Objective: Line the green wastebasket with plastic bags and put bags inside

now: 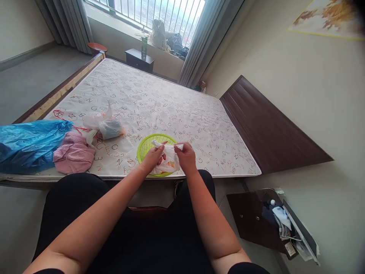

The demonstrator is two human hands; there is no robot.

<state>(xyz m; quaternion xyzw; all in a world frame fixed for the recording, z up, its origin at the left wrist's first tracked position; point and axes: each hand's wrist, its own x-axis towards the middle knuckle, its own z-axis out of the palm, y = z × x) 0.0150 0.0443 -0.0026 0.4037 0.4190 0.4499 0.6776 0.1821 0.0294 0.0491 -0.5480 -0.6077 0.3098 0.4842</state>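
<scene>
Both hands are closed on a white plastic bag with orange-red marks on it. My left hand grips its left side, and my right hand pinches a corner on the right. The bag is over a lime-green round basket with mesh sides, which sits on the mattress near its front edge. What the bag contains, if anything, cannot be made out. My hands and the bag hide part of the basket.
Left on the mattress lie a blue plastic bag, a pink towel-like cloth and tied clear bags. A dark headboard stands at right, beside a cluttered nightstand. A far nightstand holds a green glass vase.
</scene>
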